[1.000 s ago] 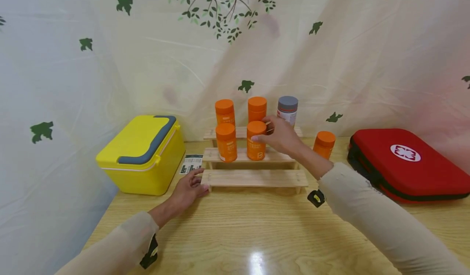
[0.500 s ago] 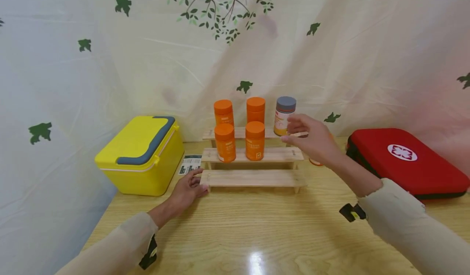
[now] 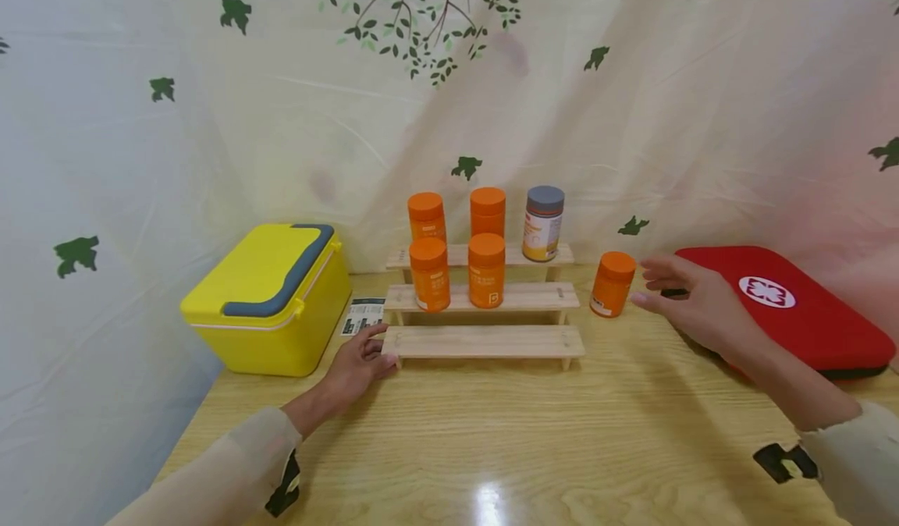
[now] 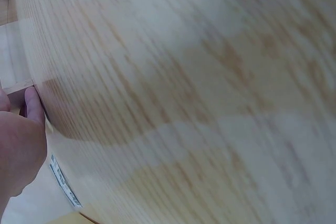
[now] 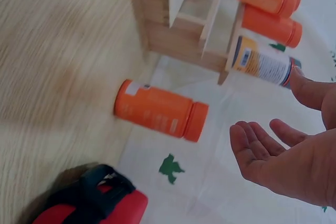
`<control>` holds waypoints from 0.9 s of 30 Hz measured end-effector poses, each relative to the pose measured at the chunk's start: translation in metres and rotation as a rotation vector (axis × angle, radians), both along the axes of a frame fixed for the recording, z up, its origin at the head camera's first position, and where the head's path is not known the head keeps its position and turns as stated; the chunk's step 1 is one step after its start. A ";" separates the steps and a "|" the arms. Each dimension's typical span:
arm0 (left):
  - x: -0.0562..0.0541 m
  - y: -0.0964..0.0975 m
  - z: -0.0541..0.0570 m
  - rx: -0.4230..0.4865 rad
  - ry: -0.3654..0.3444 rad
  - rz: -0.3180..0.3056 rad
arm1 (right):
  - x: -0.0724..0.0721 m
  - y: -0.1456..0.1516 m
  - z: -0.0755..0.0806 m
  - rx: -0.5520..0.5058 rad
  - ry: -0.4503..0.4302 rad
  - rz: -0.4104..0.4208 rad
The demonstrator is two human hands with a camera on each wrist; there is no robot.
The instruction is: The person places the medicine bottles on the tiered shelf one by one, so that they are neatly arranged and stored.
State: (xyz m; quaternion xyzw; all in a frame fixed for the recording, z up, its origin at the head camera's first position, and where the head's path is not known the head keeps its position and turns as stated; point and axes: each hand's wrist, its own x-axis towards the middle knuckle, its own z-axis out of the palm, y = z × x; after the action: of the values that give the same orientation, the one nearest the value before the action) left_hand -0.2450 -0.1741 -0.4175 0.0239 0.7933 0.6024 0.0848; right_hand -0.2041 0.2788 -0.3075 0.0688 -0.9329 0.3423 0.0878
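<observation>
A three-step wooden display rack point(image 3: 485, 342) stands on the table. My left hand point(image 3: 351, 371) grips the left end of its lowest step; the left wrist view shows the thumb point(image 4: 34, 106) against that end. Two orange bottles stand upright on the middle step, one at left point(image 3: 431, 276) and one at centre point(image 3: 486, 272). Two more orange bottles and a grey-capped bottle point(image 3: 543, 225) occupy the top step. Right of the rack, a separate orange bottle point(image 3: 612, 286) stands on the table. Close to its right side, my right hand point(image 3: 702, 307) hovers with fingers apart, holding nothing.
At left sits a yellow cooler box point(image 3: 270, 300) with a blue-grey handle. A printed card point(image 3: 364, 315) lies between it and the rack. A red first-aid case point(image 3: 815, 307) lies at right, partly behind my right arm. A leaf-patterned cloth point(image 3: 337, 120) hangs behind.
My right hand has let go of the centre bottle on the middle step and moved right, past the grey-capped bottle, to beside the separate orange bottle. My left hand has stayed put.
</observation>
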 end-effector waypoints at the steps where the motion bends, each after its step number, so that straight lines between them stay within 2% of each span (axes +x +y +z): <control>1: 0.000 0.000 0.000 -0.001 0.000 -0.003 | 0.000 0.004 -0.002 0.006 0.008 -0.003; 8: 0.001 0.000 0.001 -0.013 0.001 -0.001 | -0.014 0.020 -0.008 0.011 -0.008 -0.027; 16: 0.000 0.000 -0.001 -0.025 0.005 0.001 | -0.050 0.032 -0.022 0.036 -0.064 -0.039; 21: 0.000 0.000 -0.001 -0.023 0.007 0.000 | -0.068 0.034 -0.031 -0.018 -0.150 -0.002; 27: 0.000 0.001 -0.001 -0.024 0.011 0.006 | -0.083 0.029 -0.037 -0.096 -0.190 0.035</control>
State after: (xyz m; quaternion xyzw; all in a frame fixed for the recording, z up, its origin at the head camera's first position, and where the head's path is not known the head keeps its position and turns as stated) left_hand -0.2453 -0.1736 -0.4188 0.0239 0.8009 0.5931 0.0788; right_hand -0.2868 0.3083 -0.3449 0.0482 -0.9182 0.3932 -0.0039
